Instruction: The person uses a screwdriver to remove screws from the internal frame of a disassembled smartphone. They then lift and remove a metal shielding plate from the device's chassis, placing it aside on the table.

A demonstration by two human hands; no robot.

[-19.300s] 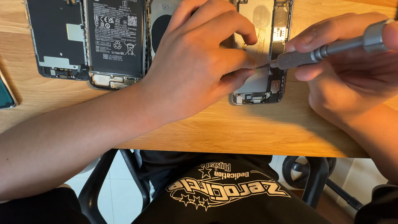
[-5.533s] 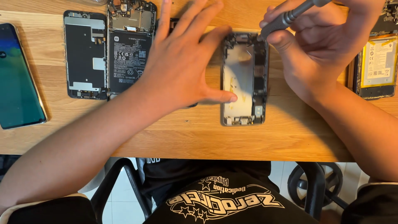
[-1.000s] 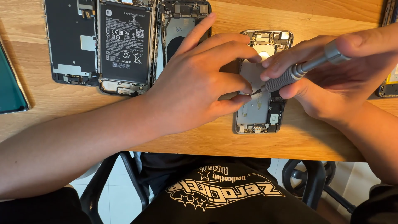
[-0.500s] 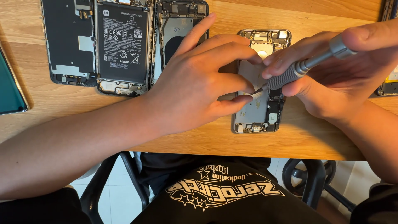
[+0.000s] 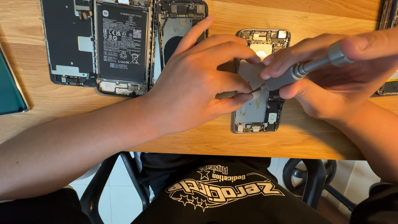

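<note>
An opened phone chassis (image 5: 259, 112) with bare metal plate and small boards lies on the wooden table (image 5: 315, 137). My left hand (image 5: 199, 83) rests on its left side, fingers spread and pressing the frame. My right hand (image 5: 336, 79) grips a grey metal screwdriver (image 5: 304, 68), slanted down to the left. Its tip touches the chassis plate just by my left fingertips.
Several other dismantled phones lie at the table's far left: a dark back frame (image 5: 68, 41), one with a black battery (image 5: 121, 45), another open frame (image 5: 176, 25). A teal phone (image 5: 10, 89) sits at the left edge; another part (image 5: 387, 49) at the right edge. A black chair (image 5: 306, 182) is below.
Over the last second the view has shifted slightly; both hands stay on the chassis with the screwdriver tip at about the same spot.
</note>
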